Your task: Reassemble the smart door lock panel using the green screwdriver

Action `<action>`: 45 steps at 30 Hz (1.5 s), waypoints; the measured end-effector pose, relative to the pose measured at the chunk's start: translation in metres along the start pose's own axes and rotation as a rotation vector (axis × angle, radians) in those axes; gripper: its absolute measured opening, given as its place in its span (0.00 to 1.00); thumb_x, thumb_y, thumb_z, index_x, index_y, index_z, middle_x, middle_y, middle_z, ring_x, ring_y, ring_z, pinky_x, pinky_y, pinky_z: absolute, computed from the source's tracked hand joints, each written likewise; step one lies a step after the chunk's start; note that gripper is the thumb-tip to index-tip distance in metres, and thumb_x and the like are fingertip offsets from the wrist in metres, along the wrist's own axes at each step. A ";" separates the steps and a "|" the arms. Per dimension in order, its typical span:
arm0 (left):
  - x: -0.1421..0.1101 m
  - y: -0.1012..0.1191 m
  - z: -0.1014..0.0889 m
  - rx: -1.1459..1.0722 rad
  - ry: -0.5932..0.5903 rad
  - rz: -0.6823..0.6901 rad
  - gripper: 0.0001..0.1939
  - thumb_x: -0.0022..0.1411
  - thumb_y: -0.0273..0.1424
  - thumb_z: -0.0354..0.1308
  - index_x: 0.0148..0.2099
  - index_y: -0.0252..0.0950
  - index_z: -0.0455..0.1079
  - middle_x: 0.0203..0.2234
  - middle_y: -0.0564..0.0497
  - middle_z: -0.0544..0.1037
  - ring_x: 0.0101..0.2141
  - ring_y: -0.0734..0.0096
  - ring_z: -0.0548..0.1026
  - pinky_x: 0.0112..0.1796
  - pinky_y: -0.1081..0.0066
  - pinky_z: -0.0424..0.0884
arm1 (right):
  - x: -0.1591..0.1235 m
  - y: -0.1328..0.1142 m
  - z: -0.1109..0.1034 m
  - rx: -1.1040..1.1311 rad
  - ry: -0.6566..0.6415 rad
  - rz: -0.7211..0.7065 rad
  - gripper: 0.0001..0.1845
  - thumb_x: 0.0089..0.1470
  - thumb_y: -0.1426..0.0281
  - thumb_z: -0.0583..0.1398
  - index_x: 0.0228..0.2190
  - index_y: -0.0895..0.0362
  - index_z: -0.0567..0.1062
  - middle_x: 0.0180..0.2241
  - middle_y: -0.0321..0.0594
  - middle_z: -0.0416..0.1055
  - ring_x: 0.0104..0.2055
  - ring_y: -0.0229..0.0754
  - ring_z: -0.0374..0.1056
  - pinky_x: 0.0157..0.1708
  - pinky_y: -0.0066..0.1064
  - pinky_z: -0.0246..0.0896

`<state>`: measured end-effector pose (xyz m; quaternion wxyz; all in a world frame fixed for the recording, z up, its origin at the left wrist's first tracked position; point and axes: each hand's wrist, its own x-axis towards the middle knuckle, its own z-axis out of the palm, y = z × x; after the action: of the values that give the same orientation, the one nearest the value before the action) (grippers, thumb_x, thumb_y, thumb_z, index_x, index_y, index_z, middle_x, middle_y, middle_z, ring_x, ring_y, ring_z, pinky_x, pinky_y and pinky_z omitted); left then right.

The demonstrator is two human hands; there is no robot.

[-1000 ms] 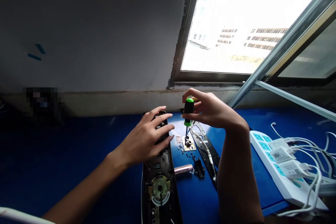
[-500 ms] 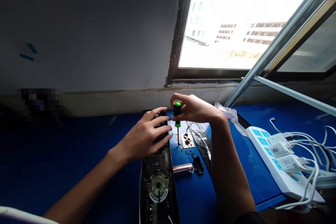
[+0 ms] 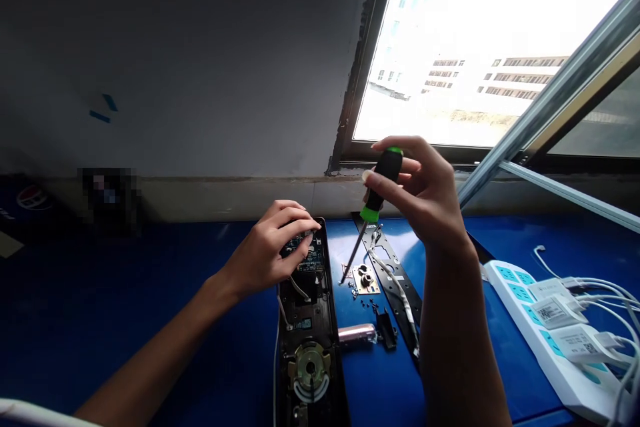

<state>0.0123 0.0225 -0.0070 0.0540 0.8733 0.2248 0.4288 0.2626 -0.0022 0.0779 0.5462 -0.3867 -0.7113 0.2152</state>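
Observation:
A long black housing lies lengthwise in front of me with its insides exposed: a circuit board at the far end, white wires, and a round metal part nearer to me. My left hand grips the far end of the housing, fingers curved over the board. In my right hand is a screwdriver with a black and green handle, held tilted. Its tip points down at the blue table beside several small screws. Close to the tip lies a small square metal plate.
Right of the housing lie a pink wrapped cylinder, a black bracket and a long black plate with a white cable. A white power strip with plugged chargers stands farther right. A metal frame bar slants before the window.
My right hand has risen and moved right, and the screwdriver has gone from upright to tilted. My left hand's fingers have drawn in at the housing's far end. The view has shifted slightly.

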 end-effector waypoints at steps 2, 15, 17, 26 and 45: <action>-0.001 -0.002 0.002 -0.004 -0.011 0.006 0.11 0.71 0.24 0.59 0.53 0.37 0.76 0.46 0.45 0.81 0.54 0.57 0.73 0.55 0.55 0.75 | 0.000 -0.002 0.005 0.004 0.085 -0.023 0.19 0.57 0.61 0.67 0.48 0.48 0.70 0.34 0.32 0.73 0.33 0.40 0.76 0.33 0.35 0.80; -0.005 -0.001 -0.001 -0.073 -0.015 0.064 0.20 0.65 0.17 0.56 0.55 0.38 0.74 0.44 0.46 0.82 0.53 0.57 0.72 0.52 0.57 0.76 | 0.003 0.000 0.016 -0.029 0.221 -0.103 0.18 0.57 0.63 0.69 0.47 0.47 0.71 0.35 0.34 0.75 0.35 0.43 0.80 0.33 0.37 0.83; -0.004 0.003 -0.005 -0.077 -0.046 0.056 0.19 0.62 0.18 0.58 0.53 0.37 0.76 0.43 0.46 0.81 0.53 0.55 0.71 0.52 0.57 0.76 | 0.004 0.000 0.016 -0.018 0.253 -0.090 0.18 0.56 0.63 0.69 0.46 0.48 0.72 0.35 0.34 0.75 0.36 0.44 0.80 0.33 0.38 0.83; -0.005 0.006 -0.002 -0.020 -0.056 0.104 0.05 0.67 0.28 0.66 0.45 0.36 0.78 0.38 0.45 0.82 0.53 0.54 0.71 0.51 0.57 0.75 | 0.005 -0.002 0.018 0.001 0.320 -0.141 0.17 0.55 0.65 0.70 0.45 0.48 0.73 0.33 0.33 0.75 0.36 0.44 0.80 0.33 0.37 0.83; -0.003 0.001 -0.002 0.141 0.058 0.324 0.05 0.67 0.25 0.67 0.38 0.33 0.72 0.29 0.48 0.79 0.42 0.60 0.75 0.42 0.63 0.76 | 0.005 0.002 0.015 -0.010 0.349 -0.272 0.18 0.54 0.67 0.70 0.46 0.48 0.74 0.32 0.30 0.74 0.34 0.42 0.80 0.31 0.34 0.83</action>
<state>0.0095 0.0202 -0.0077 -0.0833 0.8871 0.1122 0.4400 0.2482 0.0046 0.0747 0.6830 -0.3212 -0.6527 0.0659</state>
